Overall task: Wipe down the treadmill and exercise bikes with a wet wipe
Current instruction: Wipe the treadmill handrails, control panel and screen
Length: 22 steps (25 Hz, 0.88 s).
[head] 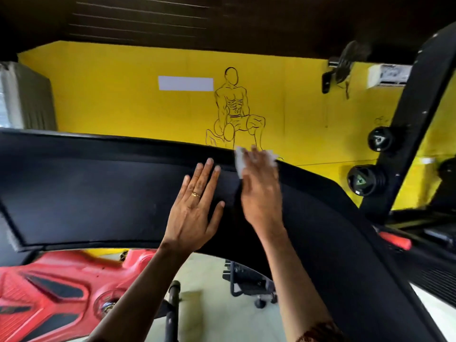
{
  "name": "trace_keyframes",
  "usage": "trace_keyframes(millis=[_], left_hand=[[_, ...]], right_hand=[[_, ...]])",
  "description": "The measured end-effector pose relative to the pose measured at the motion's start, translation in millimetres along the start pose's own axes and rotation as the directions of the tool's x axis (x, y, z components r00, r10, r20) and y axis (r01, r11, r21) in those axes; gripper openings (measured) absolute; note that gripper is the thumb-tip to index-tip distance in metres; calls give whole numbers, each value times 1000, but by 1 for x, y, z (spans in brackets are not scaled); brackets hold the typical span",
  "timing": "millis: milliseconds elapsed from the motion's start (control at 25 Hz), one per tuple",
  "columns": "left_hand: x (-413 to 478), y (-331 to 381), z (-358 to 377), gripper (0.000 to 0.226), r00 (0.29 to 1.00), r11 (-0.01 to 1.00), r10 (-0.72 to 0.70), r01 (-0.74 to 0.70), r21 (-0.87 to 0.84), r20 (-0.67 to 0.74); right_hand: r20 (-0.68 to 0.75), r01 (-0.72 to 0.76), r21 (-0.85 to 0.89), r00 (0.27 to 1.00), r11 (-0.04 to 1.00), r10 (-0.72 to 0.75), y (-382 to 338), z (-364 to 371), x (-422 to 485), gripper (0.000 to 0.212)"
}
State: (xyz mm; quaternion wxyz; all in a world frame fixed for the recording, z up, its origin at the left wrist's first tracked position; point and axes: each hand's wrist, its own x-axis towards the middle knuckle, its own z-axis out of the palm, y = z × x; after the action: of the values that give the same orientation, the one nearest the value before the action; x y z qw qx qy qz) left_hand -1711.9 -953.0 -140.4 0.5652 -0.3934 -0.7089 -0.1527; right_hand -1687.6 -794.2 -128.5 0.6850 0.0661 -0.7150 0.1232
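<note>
A wide black treadmill console (98, 193) fills the middle of the head view, its dark screen facing me. My left hand (195, 206) lies flat on the screen with straight, spread fingers and a ring on one finger. Just to its right, my right hand (261, 191) presses a white wet wipe (240, 160) against the console's top edge. The wipe sticks out from under my fingers and is blurred. My fingers look straight over it.
A red machine housing (49, 292) sits below the console at the lower left. A black upright frame (419, 119) with black knobs (365, 180) rises at the right. Behind stands a yellow wall (123, 107) with a line drawing. A black stand (249, 282) rests on the pale floor.
</note>
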Motion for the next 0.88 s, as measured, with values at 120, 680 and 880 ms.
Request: trace_keyframes(millis=[120,680,880], left_hand=[[15,16,16,63,998,996,45,-48,78,35],[-25,7,20,58,993,957,116,-110,270,-7],[-42,2,21,54,994,962,103,-88,259,-44]], right_hand=[[-190,-441,44,877,896,441,75,-27,-33,48],[-337,-612,115,717,782,610,80,-23,-65,46],[17,-32,88,999,996,31,-39,13,-54,49]])
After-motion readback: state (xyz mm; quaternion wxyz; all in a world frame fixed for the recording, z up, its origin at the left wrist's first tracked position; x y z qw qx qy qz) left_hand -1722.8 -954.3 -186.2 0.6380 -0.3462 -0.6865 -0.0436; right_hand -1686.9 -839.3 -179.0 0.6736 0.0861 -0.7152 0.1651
